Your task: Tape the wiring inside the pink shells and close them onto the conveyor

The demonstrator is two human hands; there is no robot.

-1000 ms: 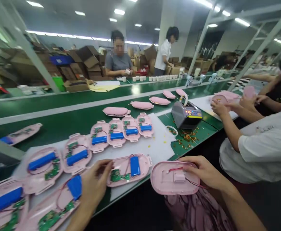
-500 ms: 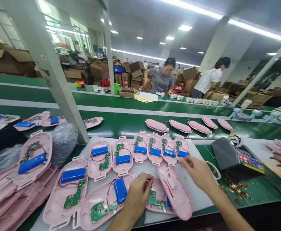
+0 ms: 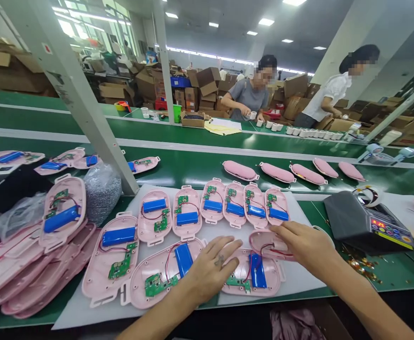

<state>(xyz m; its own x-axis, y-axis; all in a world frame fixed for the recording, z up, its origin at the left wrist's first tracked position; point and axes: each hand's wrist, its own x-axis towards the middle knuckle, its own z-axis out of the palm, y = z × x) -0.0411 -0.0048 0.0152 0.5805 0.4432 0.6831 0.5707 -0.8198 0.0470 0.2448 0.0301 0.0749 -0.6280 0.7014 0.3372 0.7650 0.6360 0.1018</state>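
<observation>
My right hand (image 3: 304,243) grips a pink oval plastic shell half (image 3: 260,240), inside face up with red and black wires, its right end partly under my fingers. It lies over the top edge of an open pink shell (image 3: 275,278) holding a blue battery pack (image 3: 258,271) and a green circuit board (image 3: 239,284). My left hand (image 3: 214,264), fingers spread and apparently holding nothing, hovers by that shell's left end, hiding part of it. Left of it is another open shell (image 3: 138,278) with a blue battery (image 3: 183,260).
Several open shells with batteries (image 3: 213,206) stand in a row on the white foam sheet (image 3: 214,238). Stacked shells (image 3: 33,274) lie left, near a slanted post (image 3: 82,99). A grey tape dispenser (image 3: 356,226) stands right. Closed pink shells (image 3: 240,170) lie beyond; two people work opposite.
My right hand has turned the pink shell half from upright to sideways, up off the battery. My left hand's fingers have gone from pinched to spread. The camera view has shifted slightly.
</observation>
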